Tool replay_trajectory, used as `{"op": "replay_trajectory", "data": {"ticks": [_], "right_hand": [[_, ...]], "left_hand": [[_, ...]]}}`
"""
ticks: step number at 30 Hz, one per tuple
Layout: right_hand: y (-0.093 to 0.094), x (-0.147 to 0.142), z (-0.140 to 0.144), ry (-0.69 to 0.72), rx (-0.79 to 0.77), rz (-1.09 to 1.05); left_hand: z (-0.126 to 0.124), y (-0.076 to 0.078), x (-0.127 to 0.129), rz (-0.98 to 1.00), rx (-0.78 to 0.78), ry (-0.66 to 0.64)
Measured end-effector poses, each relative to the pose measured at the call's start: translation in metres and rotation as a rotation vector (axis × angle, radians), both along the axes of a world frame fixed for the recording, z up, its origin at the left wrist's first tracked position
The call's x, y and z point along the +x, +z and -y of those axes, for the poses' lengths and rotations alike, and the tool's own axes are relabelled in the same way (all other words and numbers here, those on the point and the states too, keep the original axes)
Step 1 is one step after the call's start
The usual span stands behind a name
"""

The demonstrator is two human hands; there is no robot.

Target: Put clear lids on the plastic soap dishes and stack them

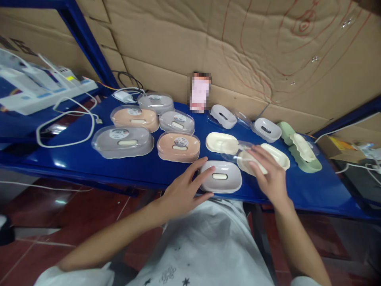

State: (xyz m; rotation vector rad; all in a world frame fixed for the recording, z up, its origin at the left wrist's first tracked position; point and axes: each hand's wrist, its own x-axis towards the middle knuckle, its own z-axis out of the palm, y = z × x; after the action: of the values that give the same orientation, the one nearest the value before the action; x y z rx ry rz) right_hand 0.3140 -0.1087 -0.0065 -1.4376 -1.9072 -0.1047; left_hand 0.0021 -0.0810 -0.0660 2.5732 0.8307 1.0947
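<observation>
Close to the front edge of the table sits a light grey soap dish [235,179] with a pale oval slot in its middle. My left hand [184,190] is at its left side, fingers spread, fingertips on or near its rim. To the right, my right hand [269,171] has thumb and fingers around a cream soap dish piece [251,163], its grip partly hidden. A clear lid [230,156] lies by that piece, overlapping another cream dish [222,143]. Beyond my right hand is a cream tray [279,157], partly covered by the fingers.
At left stand several lidded, labelled dishes in grey [123,142] and peach [178,147]. Grey inserts [223,116] and green dishes [309,161] lie right. A phone [200,92] leans on the cardboard wall [166,43]. A white cable [64,143] and power strip [44,95] are far left.
</observation>
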Motion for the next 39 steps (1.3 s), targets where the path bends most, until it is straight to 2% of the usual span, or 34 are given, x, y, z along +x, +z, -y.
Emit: {"op": "replay_trajectory", "data": {"ticks": [4,9,18,33,39], "right_hand": [[-0.023,-0.033,0.036,0.075,0.048,-0.020],[-0.040,-0.041,0.043,0.221,0.017,0.044],[-0.044,-0.039,0.048,0.220,-0.005,0.163],[-0.059,-0.042,0.054,0.109,0.115,0.171],[-0.053,-0.041,0.052,0.159,0.035,0.128]], "left_hand": [[-0.001,0.000,0.000,0.020,-0.068,-0.014],[-0.002,0.003,-0.002,-0.045,-0.080,-0.035],[-0.005,0.000,-0.003,0.000,-0.027,-0.055],[-0.004,0.004,-0.003,-0.092,-0.128,-0.056],[-0.002,0.005,-0.002,-0.088,-0.072,-0.055]]}}
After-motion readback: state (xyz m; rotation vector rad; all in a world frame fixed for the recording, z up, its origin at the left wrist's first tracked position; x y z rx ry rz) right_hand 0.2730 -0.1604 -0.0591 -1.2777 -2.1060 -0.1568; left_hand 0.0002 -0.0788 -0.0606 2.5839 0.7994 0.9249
